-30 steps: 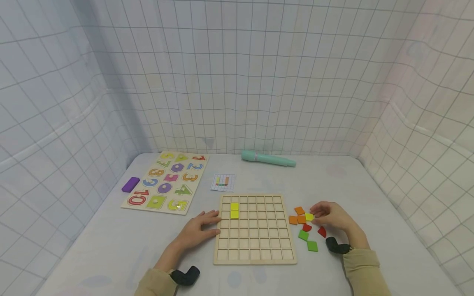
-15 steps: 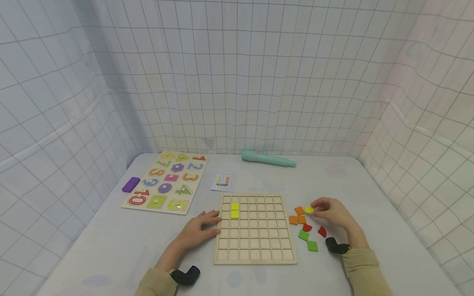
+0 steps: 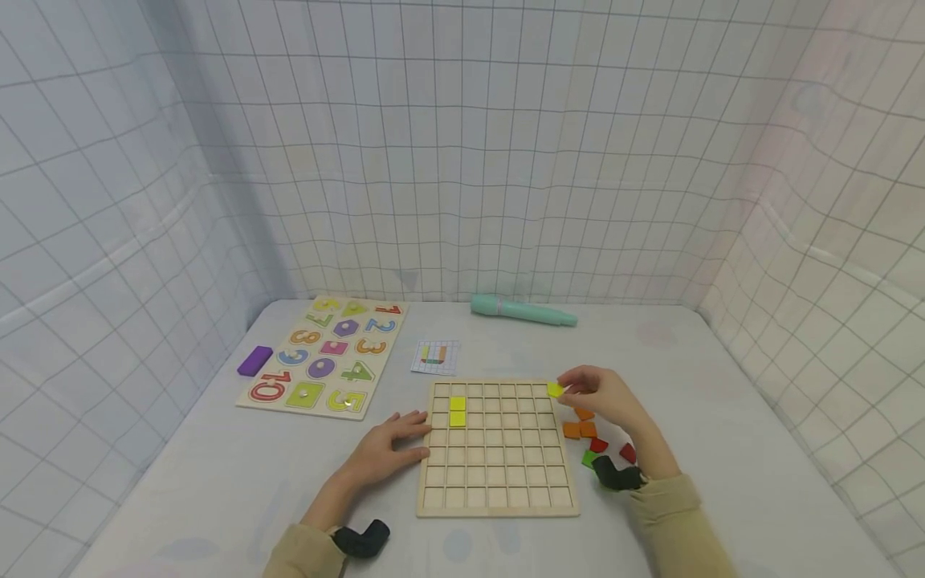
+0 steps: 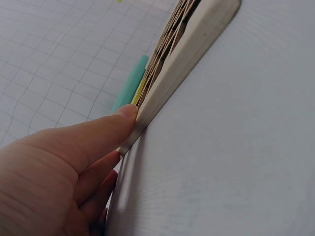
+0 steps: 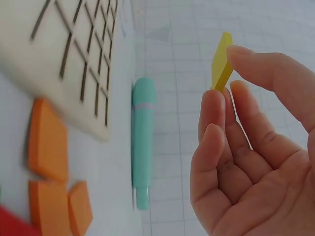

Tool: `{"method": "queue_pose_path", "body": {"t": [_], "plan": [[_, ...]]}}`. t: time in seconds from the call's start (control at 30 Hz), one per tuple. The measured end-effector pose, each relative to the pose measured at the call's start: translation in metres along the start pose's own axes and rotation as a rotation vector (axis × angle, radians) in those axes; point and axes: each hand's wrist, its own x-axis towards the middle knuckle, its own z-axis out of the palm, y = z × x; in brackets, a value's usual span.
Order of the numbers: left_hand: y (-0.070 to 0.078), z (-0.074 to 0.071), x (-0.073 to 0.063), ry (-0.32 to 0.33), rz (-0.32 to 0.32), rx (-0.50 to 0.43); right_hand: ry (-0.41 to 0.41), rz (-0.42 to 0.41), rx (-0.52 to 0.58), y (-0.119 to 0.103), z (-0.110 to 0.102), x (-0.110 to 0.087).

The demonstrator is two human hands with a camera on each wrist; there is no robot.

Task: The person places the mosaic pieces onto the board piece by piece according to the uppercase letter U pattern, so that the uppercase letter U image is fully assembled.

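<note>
The bench [image 3: 694, 401] has a white surface with faint, blurred bluish and pinkish shapes. White sheeting [image 3: 499, 160] printed with thin grey grid lines closes it in at the back and both sides, its lines rippling slightly.

The writing is on a wooden number puzzle [image 3: 313, 359] at the left. Its right column reads 1, 2, 3, 4, 5 from far to near; its left column shows 7, 8, 9 and 10 below a yellow numeral too small to be sure of. Coloured shapes fill the middle column. A small gridded card [image 3: 436, 356] carries a U-shaped figure, mainly yellow, green and orange.

The right hand [image 3: 603, 393] pinches a yellow tile [image 3: 554, 390] between thumb and forefinger, raised and tilted near the far right corner of the wooden grid board [image 3: 499, 511]. The left hand [image 3: 386, 451] has its fingers extended and spread, tips touching the board's left edge. Two yellow squares [image 3: 458, 412] lie in the board's second column from the left, second and third rows from the far edge.

Right of the board lie three orange tiles [image 3: 572, 431], two red quarter-rounds [image 3: 598, 445] and green [image 3: 588, 458], partly hidden under the wrist. A turquoise pen-shaped tube [image 3: 531, 311] with a pink band lies near the back; a purple block [image 3: 255, 361] sits beside the puzzle.
</note>
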Motion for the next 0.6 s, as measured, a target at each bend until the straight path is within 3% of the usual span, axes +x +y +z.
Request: {"method": "queue_pose_path", "body": {"t": [0.27,0.43,0.6], "plan": [[0.0,0.0,0.0,-0.001,0.012,0.003,-0.093,-0.089,0.122,-0.034,0.032,0.018],[0.0,0.0,0.0,0.0,0.011,-0.006,-0.175,-0.138,0.112,-0.045,0.059,0.029],[0.001,0.0,0.0,-0.011,-0.02,-0.011,-0.246,-0.137,0.103,-0.047,0.085,0.04]]}}
